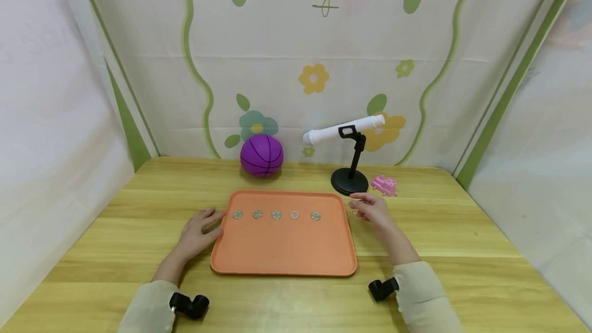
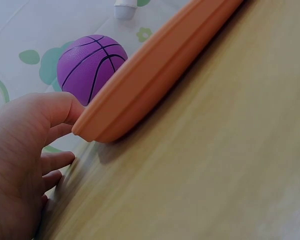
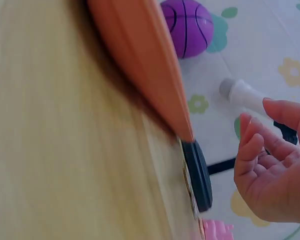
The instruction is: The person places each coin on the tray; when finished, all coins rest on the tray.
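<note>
An orange tray (image 1: pixel 284 251) lies on the table with several round coins in a row across its upper part, among them a silvery coin (image 1: pixel 276 215) and a pinker coin (image 1: pixel 294 215). My left hand (image 1: pixel 198 234) rests at the tray's left edge, its fingers touching the rim (image 2: pixel 105 117). To the right of the tray, my right hand (image 1: pixel 373 212) hovers above the table with loosely bent fingers and nothing visible in them. Beneath it a coin (image 1: pixel 355 211) partly shows. In the right wrist view, thin coin edges (image 3: pixel 191 192) appear on the table beside the tray.
A purple basketball (image 1: pixel 261 155) sits behind the tray. At the back right, a white microphone (image 1: pixel 342 130) is held on a black stand (image 1: pixel 349 181), just beyond the right hand. Beside the stand lies a small pink toy (image 1: pixel 384 185). A patterned curtain encloses the table.
</note>
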### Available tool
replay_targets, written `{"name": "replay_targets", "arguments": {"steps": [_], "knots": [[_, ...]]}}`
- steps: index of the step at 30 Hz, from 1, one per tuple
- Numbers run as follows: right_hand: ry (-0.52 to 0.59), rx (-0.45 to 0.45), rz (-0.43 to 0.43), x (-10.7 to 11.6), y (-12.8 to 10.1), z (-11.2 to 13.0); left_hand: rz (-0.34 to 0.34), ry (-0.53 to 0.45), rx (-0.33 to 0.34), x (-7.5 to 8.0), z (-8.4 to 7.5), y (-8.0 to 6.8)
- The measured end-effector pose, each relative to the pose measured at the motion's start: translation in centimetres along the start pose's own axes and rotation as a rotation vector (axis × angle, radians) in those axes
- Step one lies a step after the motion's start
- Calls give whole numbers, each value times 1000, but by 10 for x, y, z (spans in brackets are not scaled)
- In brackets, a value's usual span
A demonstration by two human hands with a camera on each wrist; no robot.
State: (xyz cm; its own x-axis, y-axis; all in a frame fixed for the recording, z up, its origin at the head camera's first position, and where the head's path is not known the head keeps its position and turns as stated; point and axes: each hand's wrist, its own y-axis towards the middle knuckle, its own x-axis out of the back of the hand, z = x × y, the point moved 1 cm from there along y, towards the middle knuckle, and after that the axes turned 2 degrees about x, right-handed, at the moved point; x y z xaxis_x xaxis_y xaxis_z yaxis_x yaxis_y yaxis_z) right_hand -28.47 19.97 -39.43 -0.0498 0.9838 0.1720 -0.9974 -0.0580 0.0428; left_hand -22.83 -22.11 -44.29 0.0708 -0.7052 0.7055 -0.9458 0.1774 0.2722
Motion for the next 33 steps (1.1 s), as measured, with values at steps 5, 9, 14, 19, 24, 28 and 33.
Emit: {"name": "replay_targets", "arguments": {"steps": [5,9,14,19,24,28,33], "knots": [[-36,49,1,26,3,-8,-1,5,0,0,0,1],[-70,19,-27,42,2,-14,1,11,-1,0,0,1],[-59,-23,-25,54,0,-27,-1,15,-2,0,1,1],[-81,-43,-43,56,2,-42,5,14,2,0,0,1],[-134,-53,-98,51,6,-51,3,16,3,0,0,0],[-220,-44,-115,49,7,-53,2,16,1,0,0,0],[-324,4,-120,47,6,-53,2,14,9,1,-2,-1]]}}
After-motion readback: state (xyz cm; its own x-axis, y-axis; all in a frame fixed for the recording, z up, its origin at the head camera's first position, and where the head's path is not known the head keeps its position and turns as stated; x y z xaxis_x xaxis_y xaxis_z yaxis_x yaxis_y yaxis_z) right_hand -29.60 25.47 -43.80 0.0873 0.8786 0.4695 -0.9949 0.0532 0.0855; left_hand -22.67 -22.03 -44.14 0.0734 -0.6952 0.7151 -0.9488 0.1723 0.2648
